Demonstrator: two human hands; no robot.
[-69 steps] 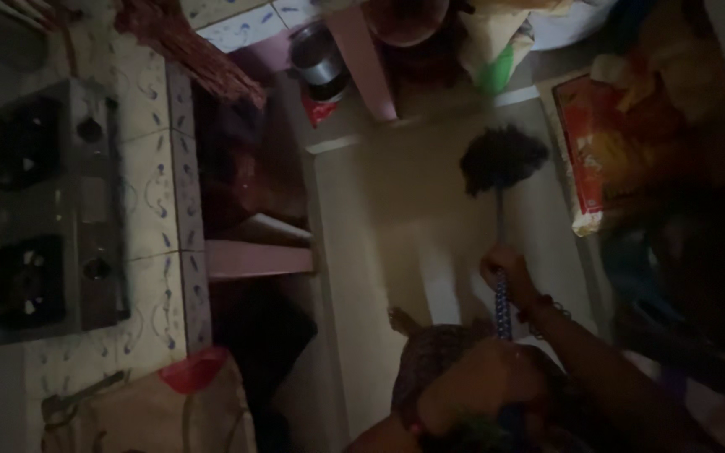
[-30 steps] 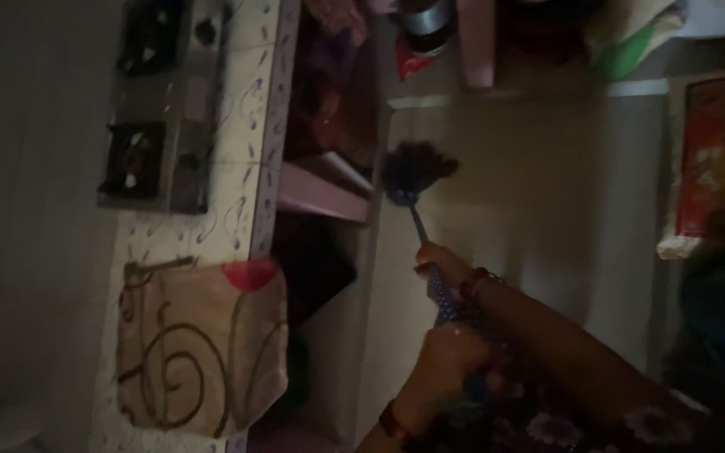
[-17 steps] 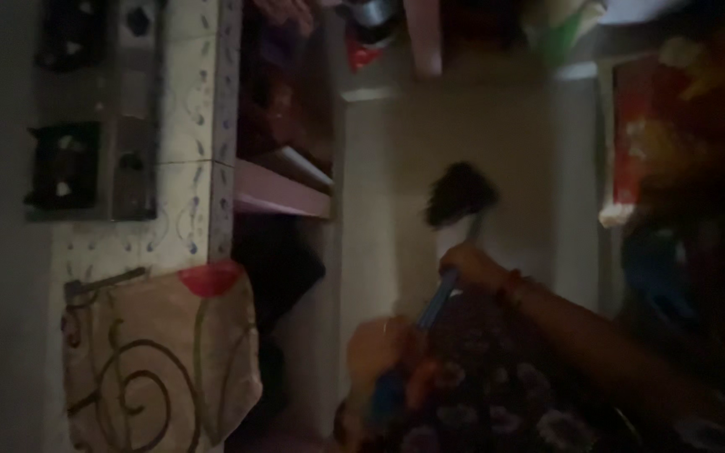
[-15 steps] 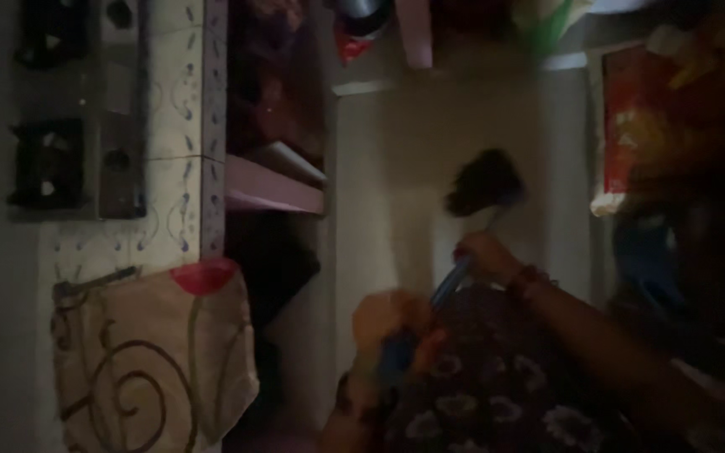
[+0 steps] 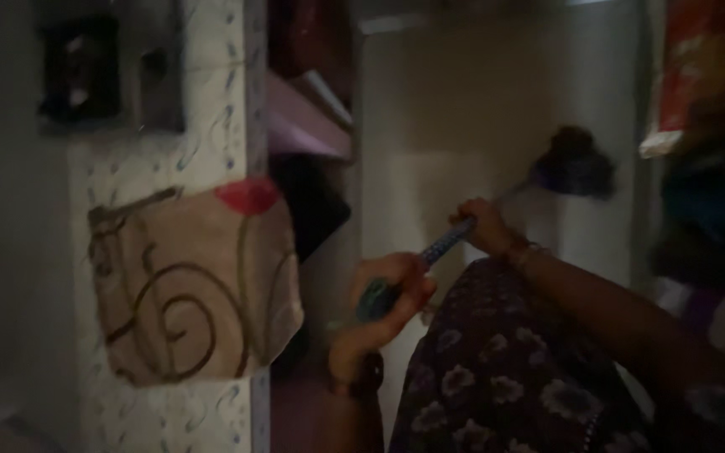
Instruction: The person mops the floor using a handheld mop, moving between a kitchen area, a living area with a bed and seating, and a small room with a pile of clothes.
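In the dim head view I hold a mop with both hands. Its dark stringy head (image 5: 575, 164) rests on the pale floor (image 5: 438, 117) at the right. The blue patterned handle (image 5: 446, 245) runs down-left from it. My right hand (image 5: 484, 226) grips the handle near the middle, a bangle on its wrist. My left hand (image 5: 383, 302) is closed around the handle's green lower end. My flowered dark garment (image 5: 497, 369) fills the bottom middle.
A tiled counter (image 5: 211, 126) runs along the left with a gas stove (image 5: 111, 71) on it and a beige cloth with brown swirls and a red patch (image 5: 190, 285) hanging over its edge. Pink shelf boards (image 5: 304, 126) sit below it. A red packet (image 5: 698, 67) lies at the right.
The mop head has swept from the left side of the floor over to the right. My hands moved with the handle, and the view shifted down and right.
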